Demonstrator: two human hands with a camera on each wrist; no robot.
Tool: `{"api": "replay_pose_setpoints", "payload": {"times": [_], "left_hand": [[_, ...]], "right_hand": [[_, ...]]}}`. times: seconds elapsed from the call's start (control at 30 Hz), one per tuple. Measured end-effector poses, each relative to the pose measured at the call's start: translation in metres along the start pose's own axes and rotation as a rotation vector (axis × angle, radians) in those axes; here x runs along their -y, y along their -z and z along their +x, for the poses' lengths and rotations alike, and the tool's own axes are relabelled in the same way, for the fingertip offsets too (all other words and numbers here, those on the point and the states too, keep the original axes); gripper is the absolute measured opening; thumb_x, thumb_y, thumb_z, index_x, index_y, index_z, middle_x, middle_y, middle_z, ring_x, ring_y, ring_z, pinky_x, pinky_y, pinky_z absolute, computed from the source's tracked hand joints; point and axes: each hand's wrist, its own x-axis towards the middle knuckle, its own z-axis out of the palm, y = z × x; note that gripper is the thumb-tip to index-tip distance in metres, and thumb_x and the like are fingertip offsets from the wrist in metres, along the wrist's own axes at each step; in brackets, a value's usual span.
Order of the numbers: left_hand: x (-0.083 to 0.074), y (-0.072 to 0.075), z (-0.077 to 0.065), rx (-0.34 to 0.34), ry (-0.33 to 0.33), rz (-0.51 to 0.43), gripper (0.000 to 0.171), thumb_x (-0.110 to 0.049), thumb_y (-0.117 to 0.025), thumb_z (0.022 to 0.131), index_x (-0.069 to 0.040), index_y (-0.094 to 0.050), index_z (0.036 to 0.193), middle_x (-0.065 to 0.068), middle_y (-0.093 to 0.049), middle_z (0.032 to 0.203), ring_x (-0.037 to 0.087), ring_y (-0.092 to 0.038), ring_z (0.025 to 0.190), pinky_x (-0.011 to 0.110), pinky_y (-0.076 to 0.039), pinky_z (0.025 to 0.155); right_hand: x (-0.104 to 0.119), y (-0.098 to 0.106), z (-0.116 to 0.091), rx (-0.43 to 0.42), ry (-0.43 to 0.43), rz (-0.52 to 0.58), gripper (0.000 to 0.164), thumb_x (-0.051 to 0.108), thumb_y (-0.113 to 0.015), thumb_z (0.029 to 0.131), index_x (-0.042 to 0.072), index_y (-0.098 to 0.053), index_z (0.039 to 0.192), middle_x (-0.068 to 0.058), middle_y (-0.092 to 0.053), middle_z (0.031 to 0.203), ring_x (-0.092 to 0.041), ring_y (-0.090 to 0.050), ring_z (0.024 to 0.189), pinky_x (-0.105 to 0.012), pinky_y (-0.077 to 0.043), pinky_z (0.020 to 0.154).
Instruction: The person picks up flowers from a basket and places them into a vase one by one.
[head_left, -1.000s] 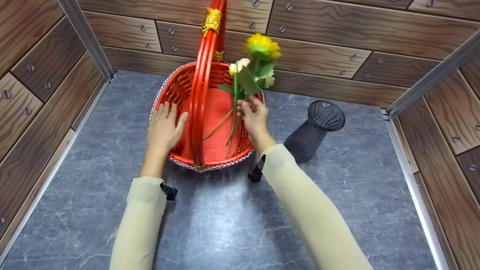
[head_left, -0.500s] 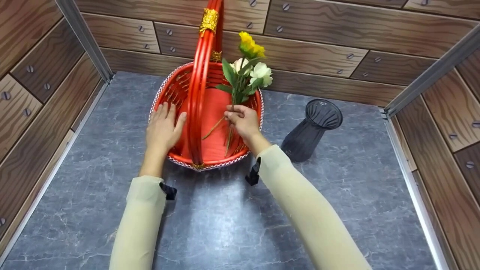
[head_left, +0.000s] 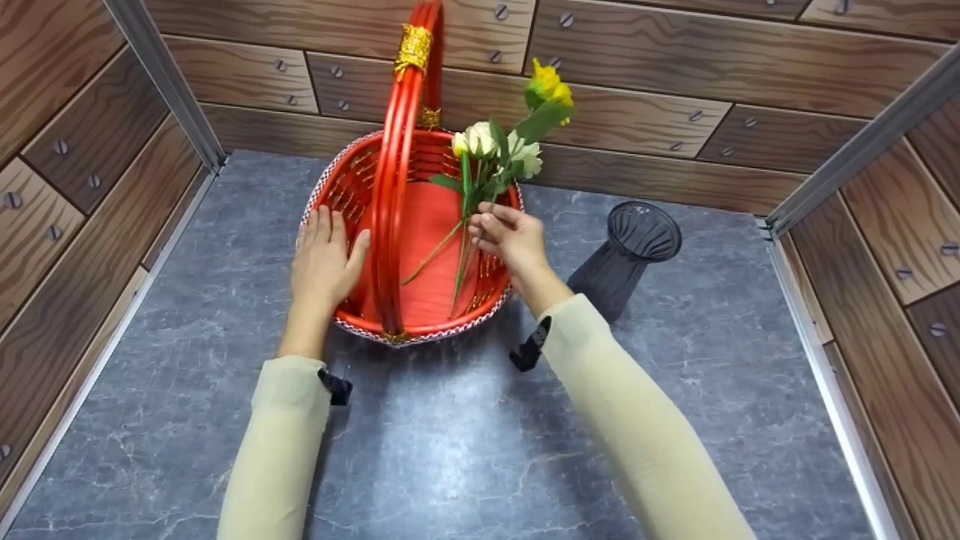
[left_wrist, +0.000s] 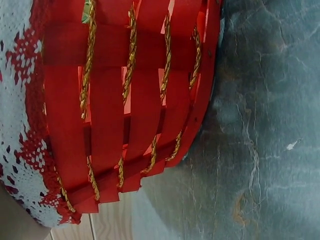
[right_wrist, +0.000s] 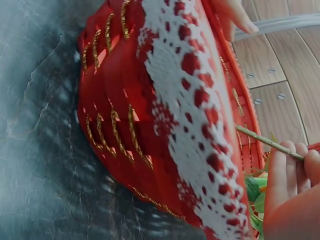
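A red woven basket (head_left: pixel 435 330) with a tall hooped handle stands toward the back of the table. Flat along its left rim rests my left hand (head_left: pixel 324 259), fingers straight. My right hand (head_left: pixel 517 244), over the right rim, pinches the green stem (right_wrist: pixel 270 144) of a yellow flower (head_left: pixel 549 88), whose head leans up and right beyond the basket. White flowers (head_left: pixel 484 141) and a yellowish bud (head_left: pixel 460 145) with leaves lie at the basket's back right, their stems reaching down across its red floor. Only the basket's outer wall (left_wrist: pixel 105 95) fills most of the left wrist view.
To the right of the basket, a dark ribbed glass vase (head_left: pixel 619 262) stands on the grey marbled table (head_left: pixel 435 450), partly behind my right forearm. Wood-patterned walls (head_left: pixel 630 112) close off the back and both sides.
My right hand dipped left over the basket, then moved back right with the yellow flower, whose head now leans farther right. The left hand stays on the rim.
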Motion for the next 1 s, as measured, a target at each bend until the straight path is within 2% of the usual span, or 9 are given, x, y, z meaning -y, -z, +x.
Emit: {"api": "replay_pose_setpoints", "payload": {"times": [0.33, 0.6, 1.0], "left_hand": [[0.001, 0.001, 0.0, 0.023, 0.016, 0.011, 0.083, -0.058, -0.022, 0.104, 0.009, -0.026, 0.153, 0.027, -0.016, 0.162, 0.039, -0.01, 0.153, 0.05, -0.007, 0.125], [0.0, 0.001, 0.0, 0.004, 0.011, -0.015, 0.083, -0.059, -0.023, 0.104, 0.01, -0.028, 0.152, 0.027, -0.019, 0.162, 0.038, -0.011, 0.153, 0.049, -0.007, 0.125], [0.001, 0.0, 0.001, 0.019, 0.012, -0.008, 0.085, -0.06, -0.02, 0.104, 0.009, -0.027, 0.152, 0.027, -0.018, 0.162, 0.039, -0.01, 0.153, 0.049, -0.006, 0.125]], "right_hand": [[0.018, 0.012, -0.008, 0.003, 0.013, 0.032, 0.034, 0.004, -0.06, 0.098, -0.008, -0.059, 0.13, -0.009, -0.073, 0.089, -0.014, -0.073, 0.074, -0.032, -0.061, 0.078], [0.027, 0.019, -0.014, 0.0, 0.005, 0.1, 0.033, 0.004, -0.06, 0.098, -0.006, -0.059, 0.129, -0.009, -0.074, 0.09, -0.016, -0.072, 0.076, -0.032, -0.061, 0.08], [0.042, 0.025, -0.026, -0.032, -0.007, 0.202, 0.03, 0.002, -0.06, 0.097, -0.007, -0.06, 0.126, -0.013, -0.073, 0.093, -0.019, -0.073, 0.081, -0.036, -0.06, 0.085]]}}
